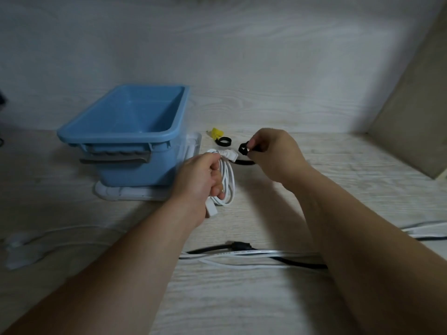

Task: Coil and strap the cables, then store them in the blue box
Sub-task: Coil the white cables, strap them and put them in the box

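Meanwhile left hand (200, 177) gripped white coiled cable (227, 187) above tabletop (314, 165) | right hand (273, 153) pinched black strap (244, 149) | blue box (125, 131) just left of coil.

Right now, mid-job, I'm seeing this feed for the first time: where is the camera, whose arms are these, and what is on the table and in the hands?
There is no machine here. A person works with two bare hands, and the single picture comes from a camera worn on their head, looking forward and down.

The left hand grips a coiled white cable beside the blue box. The right hand pinches a small black strap next to the coil.

What shows of the box's inside looks empty. It stands on a white tray-like base on the wooden table.

Behind the hands lie another black strap loop and a small yellow item, too small to identify. Nearer the camera, loose black and white cables lie uncoiled.
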